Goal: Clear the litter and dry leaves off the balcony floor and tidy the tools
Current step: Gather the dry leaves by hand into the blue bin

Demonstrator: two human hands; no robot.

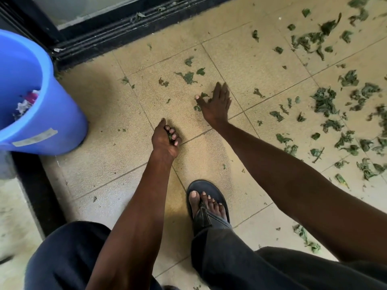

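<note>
Dry green leaves [325, 102] lie scattered over the beige tiled floor [100, 105], thickest at the right. My left hand [165, 138] hangs low over the tiles with its fingers curled round a small clump of leaves. My right hand [216, 103] reaches forward with straight fingers and lies flat on the floor, touching a few leaf bits [198, 107] beside its thumb. A blue plastic bucket [52, 114] stands at the left with paper litter [26, 103] inside it.
A black sliding-door track [117, 32] runs along the far edge, with leaf scraps in its grooves. A black threshold [35, 191] borders the left side. My sandalled foot [206, 203] stands on the tiles between my arms.
</note>
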